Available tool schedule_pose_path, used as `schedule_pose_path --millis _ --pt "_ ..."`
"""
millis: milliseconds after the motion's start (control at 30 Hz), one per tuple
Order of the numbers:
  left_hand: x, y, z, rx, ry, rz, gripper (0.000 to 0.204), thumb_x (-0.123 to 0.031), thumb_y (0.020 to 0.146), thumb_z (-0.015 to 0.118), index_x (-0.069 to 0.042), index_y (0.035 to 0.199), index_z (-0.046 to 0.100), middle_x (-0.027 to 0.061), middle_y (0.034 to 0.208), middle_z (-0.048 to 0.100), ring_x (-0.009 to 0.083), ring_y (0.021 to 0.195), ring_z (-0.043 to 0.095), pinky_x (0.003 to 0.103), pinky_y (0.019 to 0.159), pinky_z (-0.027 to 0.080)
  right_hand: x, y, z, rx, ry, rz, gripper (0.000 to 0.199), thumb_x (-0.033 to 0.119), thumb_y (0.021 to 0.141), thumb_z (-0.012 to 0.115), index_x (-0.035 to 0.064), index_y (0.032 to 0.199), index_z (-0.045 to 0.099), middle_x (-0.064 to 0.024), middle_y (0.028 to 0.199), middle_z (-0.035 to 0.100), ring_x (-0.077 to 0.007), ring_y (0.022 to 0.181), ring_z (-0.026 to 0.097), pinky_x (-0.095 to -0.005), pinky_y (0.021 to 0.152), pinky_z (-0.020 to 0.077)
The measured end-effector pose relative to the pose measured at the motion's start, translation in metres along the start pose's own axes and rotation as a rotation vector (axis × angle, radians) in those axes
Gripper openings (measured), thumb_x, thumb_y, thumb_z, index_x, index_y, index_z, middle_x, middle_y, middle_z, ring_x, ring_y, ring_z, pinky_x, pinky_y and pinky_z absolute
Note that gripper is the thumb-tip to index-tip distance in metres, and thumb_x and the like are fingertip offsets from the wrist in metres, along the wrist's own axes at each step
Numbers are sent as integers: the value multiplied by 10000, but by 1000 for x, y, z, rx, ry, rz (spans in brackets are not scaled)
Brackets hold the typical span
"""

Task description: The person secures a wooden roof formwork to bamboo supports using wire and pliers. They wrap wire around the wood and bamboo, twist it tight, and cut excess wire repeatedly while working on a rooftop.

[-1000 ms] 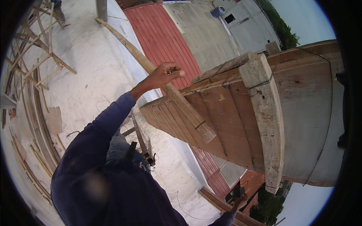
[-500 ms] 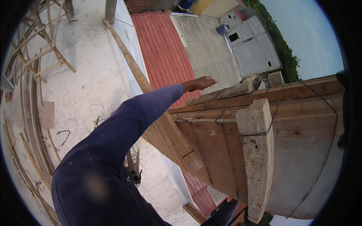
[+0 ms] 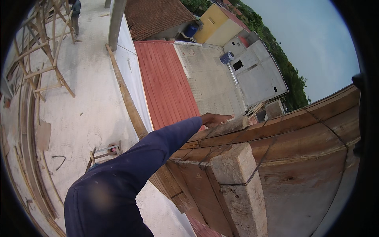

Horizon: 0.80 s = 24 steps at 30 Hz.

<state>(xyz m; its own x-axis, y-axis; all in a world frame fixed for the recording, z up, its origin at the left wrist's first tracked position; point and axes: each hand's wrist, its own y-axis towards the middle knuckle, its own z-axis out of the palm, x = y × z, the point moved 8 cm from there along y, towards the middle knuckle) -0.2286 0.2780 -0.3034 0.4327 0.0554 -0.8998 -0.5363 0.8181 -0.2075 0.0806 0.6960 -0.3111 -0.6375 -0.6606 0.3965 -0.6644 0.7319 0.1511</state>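
My left arm, in a dark blue sleeve, reaches across from the lower left. At its end my left hand (image 3: pixel 215 119) has its fingers stretched out, just above the far end of a short timber block (image 3: pixel 229 128); whether it touches the block I cannot tell. The block lies along the top of a wooden formwork panel (image 3: pixel 304 166), built of boards and plywood and bound with dark wire. Against the formwork's near side a thick, rough timber post (image 3: pixel 241 189) stands, wire looped round it. My right hand is out of view.
Below lies a pale concrete floor (image 3: pixel 90 91) with bamboo trestles (image 3: pixel 43 51), long planks (image 3: pixel 25 126) and loose wire. A person (image 3: pixel 75 17) stands far off at upper left. Beyond the floor's edge beam (image 3: pixel 126 94) are a red metal roof (image 3: pixel 164 83) and neighbouring buildings.
The view has tilted up, showing more rooftops and the distant person. My left hand has come down close to the timber block. The other dark sleeve at the lower edge is gone from view.
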Motion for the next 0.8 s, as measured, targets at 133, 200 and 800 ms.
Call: schedule_pose_path --millis 133,200,800 --pt "-9 28 17 182 4 -42 826 -592 1016 520 -40 1593 307 198 1643 317 279 1498 362 433 1209 345 13 13 16 -6 10 16 288 303 1046 553 22 1010 603 -96 823 601 -213 718 578 -386 609 448" --pt "-9 41 23 239 7 -77 796 -580 1011 528 -42 1565 334 195 1603 346 275 1458 389 431 1178 363 17 17 21 -5 11 25 285 301 1045 555 23 1007 603 -93 819 598 -210 714 576 -383 607 446" --pt "24 87 18 273 227 -130 540 -469 967 599 -54 1312 583 169 1244 607 240 1095 628 408 895 532 28 21 42 3 51 44 262 287 1043 570 37 974 606 -68 781 577 -181 678 555 -356 587 434"
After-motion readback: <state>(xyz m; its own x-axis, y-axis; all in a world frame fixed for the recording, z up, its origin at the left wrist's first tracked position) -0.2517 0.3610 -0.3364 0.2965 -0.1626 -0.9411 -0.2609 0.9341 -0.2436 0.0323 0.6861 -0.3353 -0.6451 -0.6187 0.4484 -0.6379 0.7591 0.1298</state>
